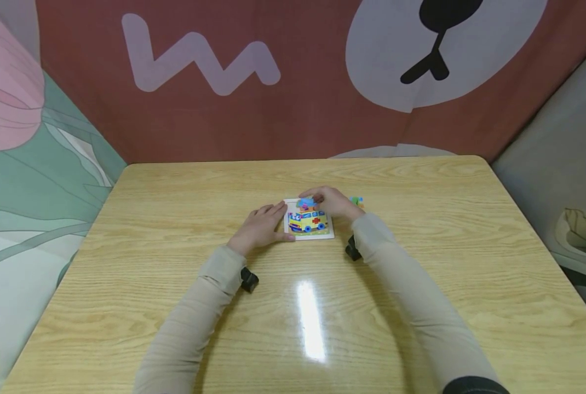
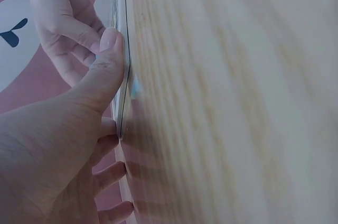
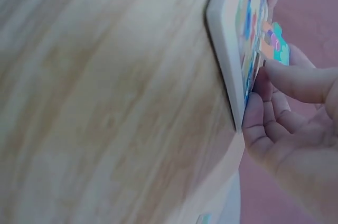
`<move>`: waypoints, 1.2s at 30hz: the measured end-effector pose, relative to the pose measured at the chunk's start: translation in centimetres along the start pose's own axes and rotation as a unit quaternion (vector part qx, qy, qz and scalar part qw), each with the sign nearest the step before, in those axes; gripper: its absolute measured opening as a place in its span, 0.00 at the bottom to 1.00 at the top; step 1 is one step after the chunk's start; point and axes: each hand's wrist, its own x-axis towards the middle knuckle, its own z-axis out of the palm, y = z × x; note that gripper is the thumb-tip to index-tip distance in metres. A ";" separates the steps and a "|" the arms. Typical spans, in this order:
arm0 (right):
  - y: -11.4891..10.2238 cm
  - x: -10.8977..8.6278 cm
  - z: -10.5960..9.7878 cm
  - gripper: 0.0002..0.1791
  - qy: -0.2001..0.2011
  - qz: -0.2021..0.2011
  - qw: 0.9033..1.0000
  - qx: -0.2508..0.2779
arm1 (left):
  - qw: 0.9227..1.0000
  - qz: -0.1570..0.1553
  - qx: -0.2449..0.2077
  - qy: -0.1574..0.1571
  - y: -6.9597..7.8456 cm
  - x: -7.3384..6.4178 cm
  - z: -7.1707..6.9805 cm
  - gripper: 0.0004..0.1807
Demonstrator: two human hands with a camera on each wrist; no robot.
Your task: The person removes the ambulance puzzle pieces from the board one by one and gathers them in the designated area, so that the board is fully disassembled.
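Observation:
A small jigsaw puzzle with a white frame (image 1: 317,237) lies on the table, its picture showing a yellow ambulance (image 1: 309,221). My left hand (image 1: 262,227) steadies it, the thumb along the front edge and the spread fingers at the left side. Over the back part of the board, my right hand (image 1: 333,201) pinches a puzzle piece (image 3: 279,47) between thumb and fingers. That piece is blue-green, orange and purple, and stands tilted up from the picture in the right wrist view. The right hand's lower fingers rest by the frame's edge and partly hide the board.
Another colourful puzzle piece (image 1: 356,201) lies on the wooden table (image 1: 184,208), just beyond the right wrist. Behind the table's far edge hangs a reddish-brown printed cloth (image 1: 224,126). A bright light reflection crosses the tabletop between the forearms.

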 end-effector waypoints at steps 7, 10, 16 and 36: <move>0.3 -0.4 -0.3 0.24 0.011 0.008 0.998 0.059 | 1.000 0.001 -0.003 0.002 0.1 -0.1 -0.1 0.51; 0.4 -0.6 -0.5 0.25 0.016 0.005 0.997 0.080 | 1.000 0.001 -0.002 0.002 0.2 -0.1 -0.1 0.51; 0.6 -1.1 -1.0 0.26 0.027 0.002 0.995 0.094 | 1.000 -0.001 0.002 0.003 0.1 0.0 0.0 0.51; 2.4 -3.5 -4.1 0.20 0.066 0.015 0.985 0.161 | 1.000 0.003 0.008 0.005 -0.2 0.2 0.2 0.52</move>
